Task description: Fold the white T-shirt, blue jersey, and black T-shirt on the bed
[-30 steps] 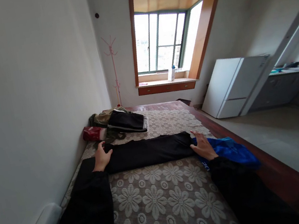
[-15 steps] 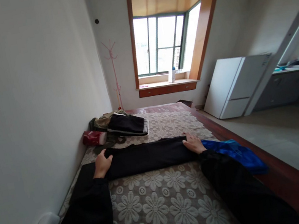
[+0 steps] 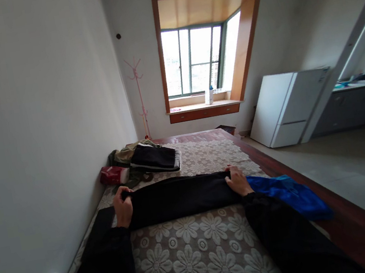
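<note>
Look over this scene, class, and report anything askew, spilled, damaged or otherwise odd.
Nothing looks spilled or damaged. The olive cloth by the wall lies rumpled, odd beside the neatly folded black garment. The white fridge leans in the picture, probably from lens distortion. The black cloth between left hand and right hand looks neat.

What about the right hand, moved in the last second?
Yes: the right hand has shifted slightly left, judged against the white refrigerator.
</note>
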Available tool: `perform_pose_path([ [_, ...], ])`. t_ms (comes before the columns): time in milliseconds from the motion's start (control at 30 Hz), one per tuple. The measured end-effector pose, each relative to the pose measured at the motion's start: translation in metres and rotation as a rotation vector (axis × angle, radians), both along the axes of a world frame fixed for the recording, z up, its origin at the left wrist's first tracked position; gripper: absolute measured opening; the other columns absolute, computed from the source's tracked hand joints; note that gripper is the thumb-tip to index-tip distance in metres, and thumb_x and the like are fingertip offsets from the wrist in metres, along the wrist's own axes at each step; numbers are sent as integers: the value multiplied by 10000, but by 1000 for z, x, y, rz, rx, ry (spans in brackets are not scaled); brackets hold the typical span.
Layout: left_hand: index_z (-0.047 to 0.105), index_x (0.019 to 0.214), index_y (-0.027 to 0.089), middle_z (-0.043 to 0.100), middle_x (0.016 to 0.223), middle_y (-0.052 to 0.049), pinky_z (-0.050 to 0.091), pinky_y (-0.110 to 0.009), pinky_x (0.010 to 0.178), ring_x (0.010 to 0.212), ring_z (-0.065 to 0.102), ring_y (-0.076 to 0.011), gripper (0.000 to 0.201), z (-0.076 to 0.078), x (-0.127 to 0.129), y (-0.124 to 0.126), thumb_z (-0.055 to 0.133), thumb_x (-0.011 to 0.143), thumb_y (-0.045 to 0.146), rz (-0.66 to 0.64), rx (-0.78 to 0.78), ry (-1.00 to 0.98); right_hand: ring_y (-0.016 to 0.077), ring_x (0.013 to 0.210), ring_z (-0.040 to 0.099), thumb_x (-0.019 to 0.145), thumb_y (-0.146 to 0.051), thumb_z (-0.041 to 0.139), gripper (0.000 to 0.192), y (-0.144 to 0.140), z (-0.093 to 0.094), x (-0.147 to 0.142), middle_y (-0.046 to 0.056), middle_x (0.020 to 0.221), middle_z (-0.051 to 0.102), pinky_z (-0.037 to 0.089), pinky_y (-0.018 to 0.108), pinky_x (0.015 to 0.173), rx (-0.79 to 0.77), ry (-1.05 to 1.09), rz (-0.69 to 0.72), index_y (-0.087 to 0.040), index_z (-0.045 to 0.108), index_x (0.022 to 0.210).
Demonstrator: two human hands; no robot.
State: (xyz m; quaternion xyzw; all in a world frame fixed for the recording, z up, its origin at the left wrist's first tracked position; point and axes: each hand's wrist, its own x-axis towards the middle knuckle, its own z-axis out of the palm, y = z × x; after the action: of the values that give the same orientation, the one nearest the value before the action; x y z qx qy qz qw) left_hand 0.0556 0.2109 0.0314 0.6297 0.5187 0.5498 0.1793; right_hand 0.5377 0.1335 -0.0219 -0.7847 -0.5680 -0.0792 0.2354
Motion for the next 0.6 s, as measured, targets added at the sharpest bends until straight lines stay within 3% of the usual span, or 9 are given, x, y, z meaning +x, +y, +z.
perform_pose_path([
  [167, 510, 716, 261, 638, 733, -6, 536, -342, 808, 770, 636, -210, 125, 17, 8, -15, 444, 621, 215, -100, 33, -41, 282, 1358, 451, 832, -94, 446, 639, -2, 0, -9, 110, 1435, 557, 227, 516, 1191, 26, -66, 124, -209, 427, 1460],
  [367, 592, 592, 250, 671, 749, -24, 527, -397, 915, 826, 648, -230, 151, 42, 17, -37, 451, 585, 195, -188, 36, -22, 264, 1344, 478, 885, -142, 435, 614, -7, 2, -15, 83, 1418, 593, 95, 563, 1219, 9, -131, 247, -250, 419, 1489],
  [500, 599, 512, 263, 653, 668, -28, 516, -431, 963, 866, 638, -248, 174, 63, 15, -71, 456, 558, 174, -311, 86, 34, 272, 1379, 443, 872, -140, 426, 656, -11, 7, -18, 103, 1458, 558, 89, 576, 1215, 25, -150, 238, -216, 370, 1522],
  [600, 594, 464, 282, 628, 560, -24, 483, -490, 1028, 833, 624, -256, 196, 67, 5, -108, 491, 600, 184, -407, 109, 32, 284, 1445, 354, 834, -149, 458, 747, -17, 15, -24, 103, 1531, 480, 59, 601, 1211, 51, -194, 293, -212, 290, 1559],
])
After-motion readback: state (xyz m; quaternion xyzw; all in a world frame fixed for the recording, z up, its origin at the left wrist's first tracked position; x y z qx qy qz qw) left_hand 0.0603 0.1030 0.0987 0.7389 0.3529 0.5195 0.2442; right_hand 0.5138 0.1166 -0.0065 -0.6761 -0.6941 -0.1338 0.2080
